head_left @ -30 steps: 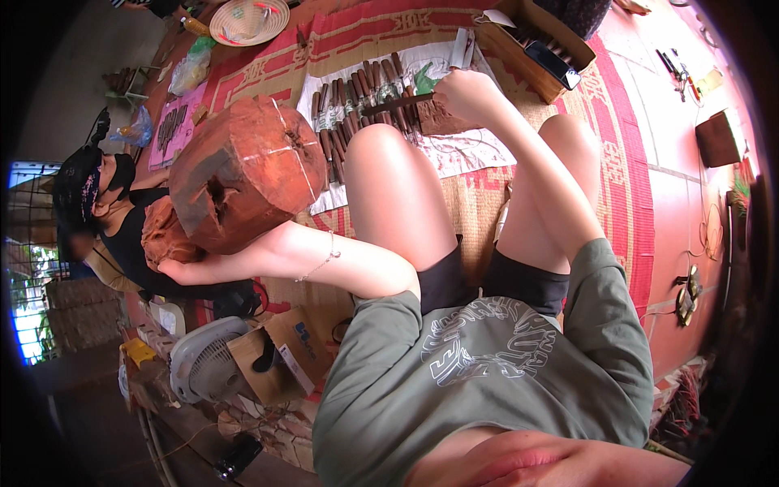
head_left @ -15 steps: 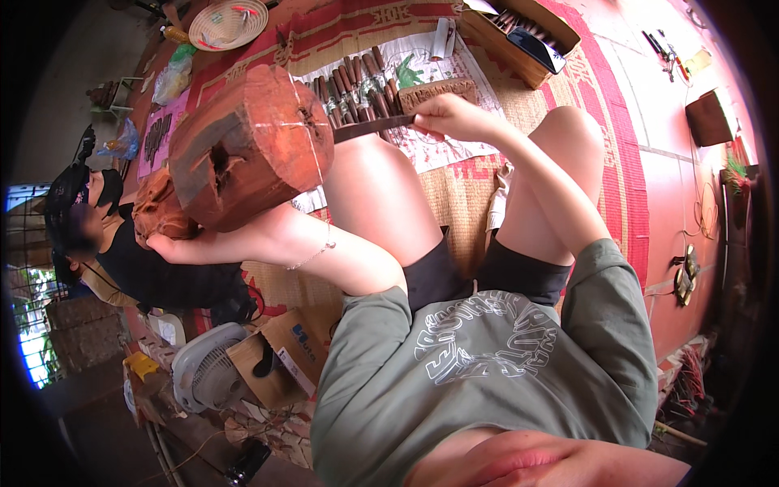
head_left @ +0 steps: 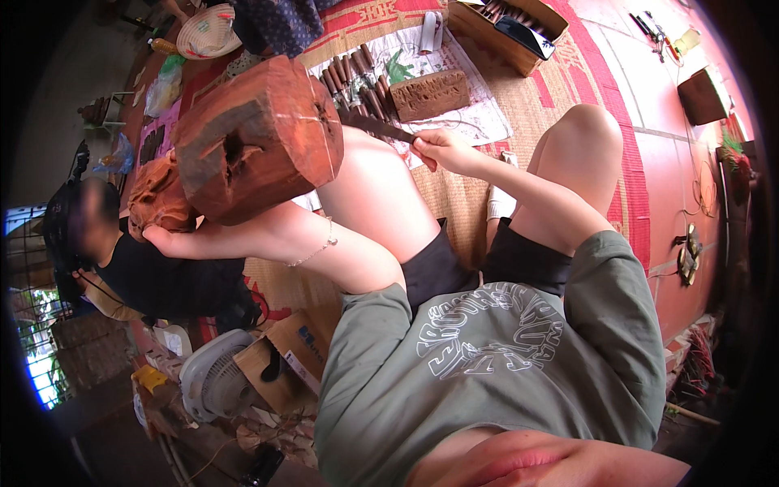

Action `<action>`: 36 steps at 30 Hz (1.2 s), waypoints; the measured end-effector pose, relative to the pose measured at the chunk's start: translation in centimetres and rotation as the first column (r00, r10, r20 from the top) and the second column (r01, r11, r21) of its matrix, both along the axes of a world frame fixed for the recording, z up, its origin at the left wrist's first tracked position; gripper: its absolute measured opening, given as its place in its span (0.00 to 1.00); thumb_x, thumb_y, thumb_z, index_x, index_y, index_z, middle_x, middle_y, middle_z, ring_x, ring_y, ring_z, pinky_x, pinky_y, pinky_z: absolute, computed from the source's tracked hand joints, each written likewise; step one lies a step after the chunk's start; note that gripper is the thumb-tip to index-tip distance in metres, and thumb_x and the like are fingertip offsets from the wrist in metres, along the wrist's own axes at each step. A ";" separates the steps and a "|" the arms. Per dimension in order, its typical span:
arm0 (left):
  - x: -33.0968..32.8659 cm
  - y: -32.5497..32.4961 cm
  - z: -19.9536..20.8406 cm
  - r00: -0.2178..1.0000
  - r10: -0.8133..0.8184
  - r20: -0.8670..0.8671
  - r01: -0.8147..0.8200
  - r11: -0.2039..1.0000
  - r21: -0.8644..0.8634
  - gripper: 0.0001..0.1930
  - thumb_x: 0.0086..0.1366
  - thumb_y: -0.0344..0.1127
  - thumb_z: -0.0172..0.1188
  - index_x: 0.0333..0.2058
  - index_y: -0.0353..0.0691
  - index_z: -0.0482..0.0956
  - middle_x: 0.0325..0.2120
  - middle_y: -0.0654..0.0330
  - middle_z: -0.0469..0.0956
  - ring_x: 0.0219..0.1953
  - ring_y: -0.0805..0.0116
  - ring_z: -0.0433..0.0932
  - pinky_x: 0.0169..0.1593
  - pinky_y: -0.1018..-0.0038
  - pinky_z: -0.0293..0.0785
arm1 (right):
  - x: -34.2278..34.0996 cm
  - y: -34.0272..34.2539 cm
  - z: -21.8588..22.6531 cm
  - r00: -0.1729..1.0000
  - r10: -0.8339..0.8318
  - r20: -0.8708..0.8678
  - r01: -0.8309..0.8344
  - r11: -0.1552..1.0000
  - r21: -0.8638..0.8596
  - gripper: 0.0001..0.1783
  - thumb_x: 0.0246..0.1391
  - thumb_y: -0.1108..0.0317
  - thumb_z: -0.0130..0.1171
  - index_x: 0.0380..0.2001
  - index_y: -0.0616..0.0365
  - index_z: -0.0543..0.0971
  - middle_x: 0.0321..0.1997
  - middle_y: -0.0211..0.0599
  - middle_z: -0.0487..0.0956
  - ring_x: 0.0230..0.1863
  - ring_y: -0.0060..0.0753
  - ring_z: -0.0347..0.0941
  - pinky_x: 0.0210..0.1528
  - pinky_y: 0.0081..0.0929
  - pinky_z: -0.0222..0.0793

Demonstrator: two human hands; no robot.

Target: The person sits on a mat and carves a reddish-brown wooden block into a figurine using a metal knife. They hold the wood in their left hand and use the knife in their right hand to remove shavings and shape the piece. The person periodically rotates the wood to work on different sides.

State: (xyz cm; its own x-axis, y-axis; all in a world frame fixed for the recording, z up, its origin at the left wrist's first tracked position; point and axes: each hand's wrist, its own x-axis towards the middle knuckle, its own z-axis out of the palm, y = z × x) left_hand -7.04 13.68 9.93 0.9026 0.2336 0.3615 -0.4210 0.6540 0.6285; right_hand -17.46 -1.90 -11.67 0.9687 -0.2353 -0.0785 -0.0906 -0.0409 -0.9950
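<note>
A: Count, please.
B: Hands, two, well apart. Wood block (head_left: 260, 154), one, reddish, cracked, its carved end (head_left: 165, 195) at the left. Flat tool (head_left: 379, 127), one, dark. Brick (head_left: 430, 94), one, brown, rough-faced. Wooden box (head_left: 510, 47), one, with handles inside. Fan (head_left: 219, 377), one, grey. Carton (head_left: 307, 357), one, open. Woven hat (head_left: 195, 36), one. Handled tools (head_left: 357, 65), many; overlap prevents a count.

A: Surface and room?
B: White cloth (head_left: 489, 123), bearing brick and handled tools, spread on a straw mat (head_left: 471, 211) patterned in red. Reddish tiles (head_left: 673, 191) at right. Fan and carton stand at lower left. A person in black (head_left: 174, 280) sits at left; dark patterned clothing (head_left: 276, 24) shows at the top.

A: Hands and block?
B: Block raised at left, above the left forearm. Left hand (head_left: 172, 242): against the underside of the carved end; fingers hidden, so their closure cannot be told. Right hand (head_left: 445, 151): clamped on the near end of the flat tool, right of the block. The tool's far end reaches toward the block's right side; contact cannot be told.
</note>
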 end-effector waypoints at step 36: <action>-2.7 -4.6 -0.4 0.920 -0.362 -0.151 0.378 0.920 0.100 0.27 0.60 0.52 0.40 0.47 0.35 0.67 0.45 0.50 0.70 0.48 0.61 0.72 0.50 0.64 0.72 | -21.9 2.8 8.5 0.988 -0.107 -0.107 0.150 0.787 0.599 0.19 0.63 0.63 0.36 0.22 0.60 0.68 0.53 0.57 0.68 0.55 0.45 0.65 0.51 0.33 0.65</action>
